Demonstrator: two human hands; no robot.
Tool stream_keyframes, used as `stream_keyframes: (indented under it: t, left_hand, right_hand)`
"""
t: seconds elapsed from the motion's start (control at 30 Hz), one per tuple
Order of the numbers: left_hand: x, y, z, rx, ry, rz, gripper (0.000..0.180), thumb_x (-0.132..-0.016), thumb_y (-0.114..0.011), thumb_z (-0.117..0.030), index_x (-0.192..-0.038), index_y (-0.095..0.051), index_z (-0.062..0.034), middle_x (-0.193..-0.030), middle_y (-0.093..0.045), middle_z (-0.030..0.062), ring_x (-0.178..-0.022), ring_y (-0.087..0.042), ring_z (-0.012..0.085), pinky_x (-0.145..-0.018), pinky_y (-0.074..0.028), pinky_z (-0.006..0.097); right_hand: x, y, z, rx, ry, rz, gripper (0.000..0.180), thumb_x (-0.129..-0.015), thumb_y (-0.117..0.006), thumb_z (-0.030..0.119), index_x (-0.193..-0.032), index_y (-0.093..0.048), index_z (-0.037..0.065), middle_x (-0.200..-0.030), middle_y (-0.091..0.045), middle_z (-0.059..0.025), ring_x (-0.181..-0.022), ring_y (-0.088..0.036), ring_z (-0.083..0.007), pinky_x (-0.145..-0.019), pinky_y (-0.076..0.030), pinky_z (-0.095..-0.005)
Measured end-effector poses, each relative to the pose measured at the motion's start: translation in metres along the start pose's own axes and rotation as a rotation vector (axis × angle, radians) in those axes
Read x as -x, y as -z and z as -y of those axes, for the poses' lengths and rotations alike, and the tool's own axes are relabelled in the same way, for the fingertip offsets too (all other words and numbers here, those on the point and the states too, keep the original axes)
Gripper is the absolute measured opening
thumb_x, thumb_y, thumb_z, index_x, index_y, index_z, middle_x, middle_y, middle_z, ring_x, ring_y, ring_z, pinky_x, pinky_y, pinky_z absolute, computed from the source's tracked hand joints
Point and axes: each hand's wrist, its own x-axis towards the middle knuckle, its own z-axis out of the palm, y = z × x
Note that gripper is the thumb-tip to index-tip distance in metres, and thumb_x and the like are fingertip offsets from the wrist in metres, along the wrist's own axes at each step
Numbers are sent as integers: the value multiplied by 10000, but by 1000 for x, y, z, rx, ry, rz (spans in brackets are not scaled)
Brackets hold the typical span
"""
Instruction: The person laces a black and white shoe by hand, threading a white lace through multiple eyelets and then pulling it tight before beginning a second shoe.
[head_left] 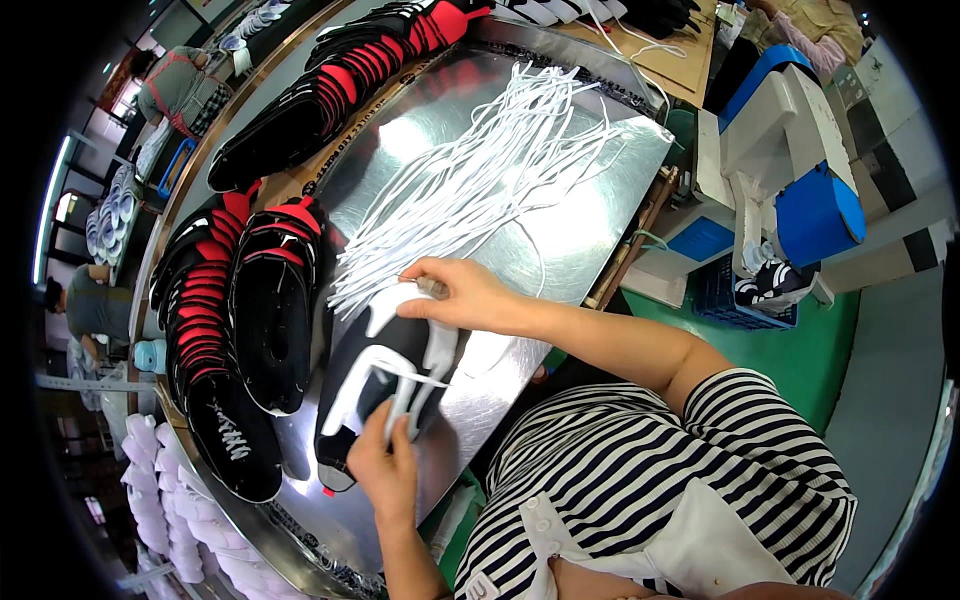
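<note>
A black shoe upper (pixel 345 365) with white panels and a small red tab lies on the metal tabletop (pixel 590 240). My right hand (pixel 455 292) is closed on its far end, thumb and fingers at the white panel. A small brownish piece shows among these fingers; I cannot make out what it is. At the near end, my left hand (pixel 385 460) pinches a white shoelace (pixel 402 398) over the upper's opening; this hand is slightly blurred. Beyond the upper spreads a loose bundle of white shoelaces (pixel 470 170).
Stacked black and red shoe uppers (pixel 200 320) line the table's left side, and another long row (pixel 340 95) runs along the far left edge. A white and blue machine (pixel 790 170) stands at right above a blue crate (pixel 735 295). Other people work in the background.
</note>
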Motion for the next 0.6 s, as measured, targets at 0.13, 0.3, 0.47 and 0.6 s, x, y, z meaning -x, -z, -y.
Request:
stream_keyframes:
  t: [0.13, 0.3, 0.47, 0.6]
  left_hand:
    - [-10, 32, -10, 160, 142, -362, 224, -912, -646, -54, -1110, -645, 52, -923, -675, 64, -794, -583, 90, -718, -475, 236]
    - [-4, 63, -26, 449, 105, -482, 228, -902, -659, -41, -1109, -643, 52, -921, -650, 35, -800, -554, 76, -732, -455, 221]
    - [-7, 40, -4, 119, 171, 59, 286, -871, -711, -122, -1101, -654, 39, -778, -631, 38, -750, -546, 90, -677, -443, 242]
    - [-11, 10, -7, -457, -24, 194, 266, -819, -714, -109, -1061, -664, -11, -890, -669, 119, -773, -636, 293, -723, -499, 365]
  right_hand:
    - [24, 27, 3, 265, 102, 179, 415, -858, -710, 376, -1154, -629, 97, -906, -718, -66, -726, -657, -191, -646, -494, -322]
    - [67, 62, -21, 354, 153, 188, 307, -875, -674, 308, -1103, -644, 106, -920, -712, -97, -787, -692, -268, -699, -529, -378]
    - [63, 106, -38, 353, 57, -172, 228, -856, -656, 124, -1081, -670, 92, -1003, -689, -86, -762, -673, -227, -679, -532, -323]
    - [27, 136, -46, 478, 177, -288, 233, -839, -632, 44, -1065, -673, 90, -1069, -660, -53, -814, -663, -234, -729, -524, -319]
